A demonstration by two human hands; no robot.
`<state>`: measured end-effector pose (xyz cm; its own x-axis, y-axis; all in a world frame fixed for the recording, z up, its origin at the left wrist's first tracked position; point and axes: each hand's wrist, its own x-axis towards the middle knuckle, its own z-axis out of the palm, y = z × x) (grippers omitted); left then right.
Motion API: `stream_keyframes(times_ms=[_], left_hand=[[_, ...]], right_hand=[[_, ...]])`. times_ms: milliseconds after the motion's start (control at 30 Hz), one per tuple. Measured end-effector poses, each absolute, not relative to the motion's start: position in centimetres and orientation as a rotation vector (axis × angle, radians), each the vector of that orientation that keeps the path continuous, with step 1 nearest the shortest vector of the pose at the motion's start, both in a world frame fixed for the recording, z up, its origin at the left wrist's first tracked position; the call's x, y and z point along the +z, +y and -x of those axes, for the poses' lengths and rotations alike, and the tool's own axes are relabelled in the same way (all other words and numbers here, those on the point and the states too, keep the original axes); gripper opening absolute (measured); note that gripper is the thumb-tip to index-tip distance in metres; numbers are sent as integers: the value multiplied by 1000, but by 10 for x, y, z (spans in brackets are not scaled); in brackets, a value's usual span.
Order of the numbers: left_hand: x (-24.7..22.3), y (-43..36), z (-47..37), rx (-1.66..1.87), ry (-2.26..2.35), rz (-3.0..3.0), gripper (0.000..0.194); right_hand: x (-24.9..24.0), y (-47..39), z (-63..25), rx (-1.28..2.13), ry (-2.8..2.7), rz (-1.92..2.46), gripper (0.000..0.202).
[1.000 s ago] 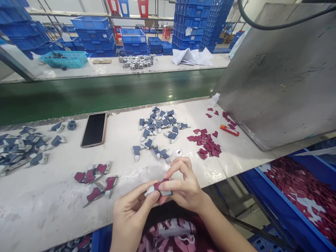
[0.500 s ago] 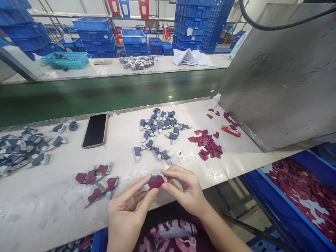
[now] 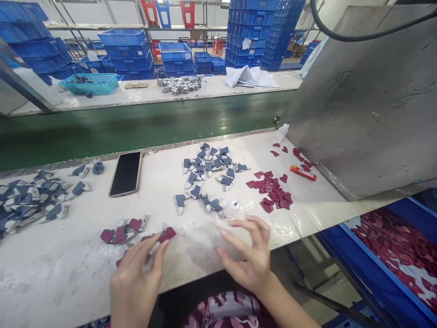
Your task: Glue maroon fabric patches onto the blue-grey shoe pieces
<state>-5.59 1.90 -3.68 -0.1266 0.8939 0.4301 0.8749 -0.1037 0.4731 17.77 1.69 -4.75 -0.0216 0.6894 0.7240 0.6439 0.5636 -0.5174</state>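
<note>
maroon pc (image 3: 167, 234) moved left in l hand (image 3: 139, 269); r hand (image 3: 251, 257) open

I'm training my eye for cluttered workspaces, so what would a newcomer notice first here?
Probably the heap of small, flat maroon pieces on the pale worktop, right of the loose blue-and-grey parts in the middle. Next, the black-screened phone lying to their left. Behind everything, tall stacks of bright blue plastic crates catch the eye.

The phone (image 3: 125, 174) lies left of the squeeze bottle (image 3: 232, 208).
</note>
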Motion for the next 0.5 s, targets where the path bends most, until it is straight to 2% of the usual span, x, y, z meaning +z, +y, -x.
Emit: stream_keyframes(times_ms=[67,133,267,400,500], left_hand=[[-37,30,69,975,2207,-2239,25],[-35,43,68,886,2300,-2289,33],[-38,73,35,714,2152,-2286,51],[-46,91,8,662,2046,-2255,38],[-45,85,7,725,2032,-2240,35]], right_hand=[[-52,15,-183,-12,-1583,1291,31],[-59,17,-188,70,-1588,1412,26],[-70,24,-192,276,-1721,1481,37],[-72,27,-194,263,-1627,1420,46],[-70,26,-197,207,-1487,1296,50]])
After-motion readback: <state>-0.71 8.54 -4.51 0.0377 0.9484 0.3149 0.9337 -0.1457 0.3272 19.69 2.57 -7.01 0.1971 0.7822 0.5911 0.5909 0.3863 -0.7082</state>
